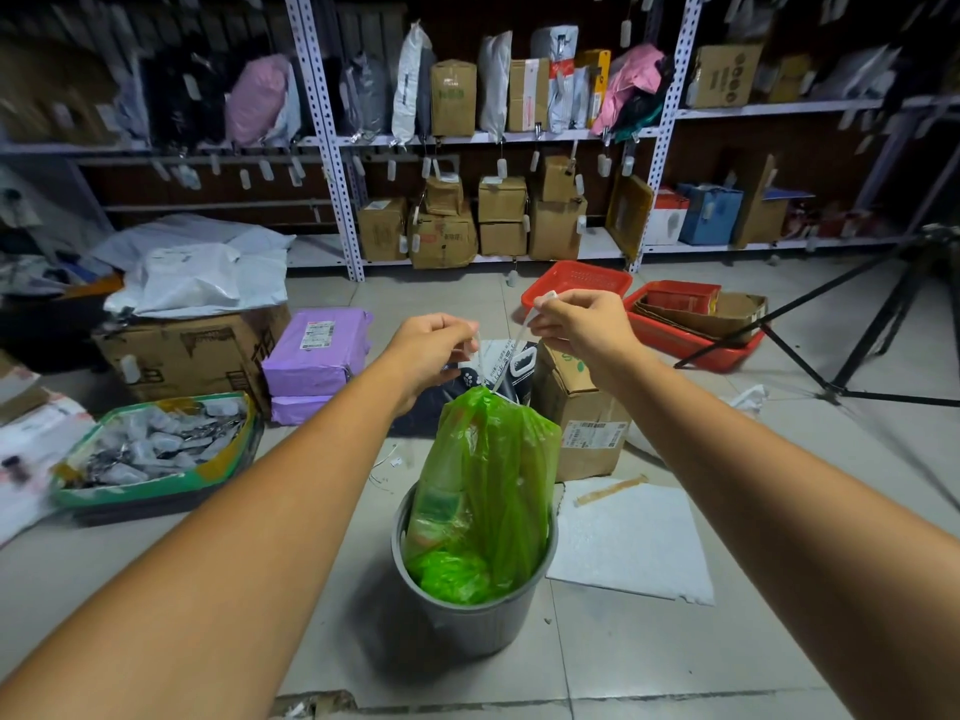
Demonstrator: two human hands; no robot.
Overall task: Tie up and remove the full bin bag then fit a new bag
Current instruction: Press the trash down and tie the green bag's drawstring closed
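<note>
As left hand [431,350], right hand [582,324] pinch drawstring [511,356]

I count one bag [488,485], one bin [467,626], and two hands of mine, left hand [431,345] and right hand [584,319]. Around them I see two purple parcels [316,356], two red baskets [576,280], one green tray [130,493], one tripod [831,392], one foam sheet [634,543].

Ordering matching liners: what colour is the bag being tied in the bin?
Translucent green; the bag shows best in the head view.
</note>
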